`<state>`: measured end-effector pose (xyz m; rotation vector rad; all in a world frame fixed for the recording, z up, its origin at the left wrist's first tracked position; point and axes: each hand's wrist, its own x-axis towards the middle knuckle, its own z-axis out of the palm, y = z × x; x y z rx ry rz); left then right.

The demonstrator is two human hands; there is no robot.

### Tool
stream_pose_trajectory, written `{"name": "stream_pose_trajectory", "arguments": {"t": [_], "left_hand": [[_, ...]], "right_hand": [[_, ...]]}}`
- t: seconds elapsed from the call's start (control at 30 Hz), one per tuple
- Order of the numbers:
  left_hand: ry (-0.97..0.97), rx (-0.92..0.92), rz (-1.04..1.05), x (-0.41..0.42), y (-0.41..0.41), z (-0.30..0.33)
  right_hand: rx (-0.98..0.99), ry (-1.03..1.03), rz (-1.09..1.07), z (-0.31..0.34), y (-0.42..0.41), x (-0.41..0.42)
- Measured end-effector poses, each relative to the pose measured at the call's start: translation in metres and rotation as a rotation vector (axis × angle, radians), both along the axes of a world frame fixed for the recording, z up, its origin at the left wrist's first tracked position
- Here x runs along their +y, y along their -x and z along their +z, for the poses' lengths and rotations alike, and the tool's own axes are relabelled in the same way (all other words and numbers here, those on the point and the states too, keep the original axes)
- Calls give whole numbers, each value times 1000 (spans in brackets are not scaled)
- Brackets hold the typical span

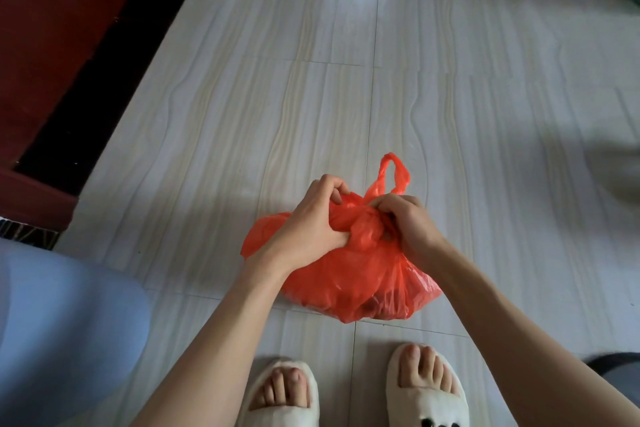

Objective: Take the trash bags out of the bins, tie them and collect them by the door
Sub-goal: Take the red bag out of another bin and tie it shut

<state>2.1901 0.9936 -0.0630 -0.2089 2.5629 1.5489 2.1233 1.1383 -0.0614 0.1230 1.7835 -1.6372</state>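
Gripping red bag point(349, 274), handle loop point(393, 173) pointing away

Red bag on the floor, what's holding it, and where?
Both hands grip the red bag at its gathered top: left hand, right hand.

One red trash bag point(349, 274), two hands on it (left point(304, 218), right point(407, 224)), two white slippers (left point(282, 392), right point(427, 388)) just below the bag.
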Motion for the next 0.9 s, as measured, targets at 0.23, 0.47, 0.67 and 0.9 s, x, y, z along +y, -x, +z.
{"name": "stream_pose_trajectory", "arguments": {"t": [0.23,0.47,0.67,0.9], "left_hand": [[-367,133,221,15,-11,13],[-1252,-113,583,12,-3,7],[-666,53,421,5,-9,-1],[-41,158,261,3,-14,-4]], "right_hand": [[-69,150,-35,-6,-4,-6],[144,-51,20,-7,-7,-14],[-117,74,-187,1,-2,-11],[-223,93,-262,2,-1,-6]]}}
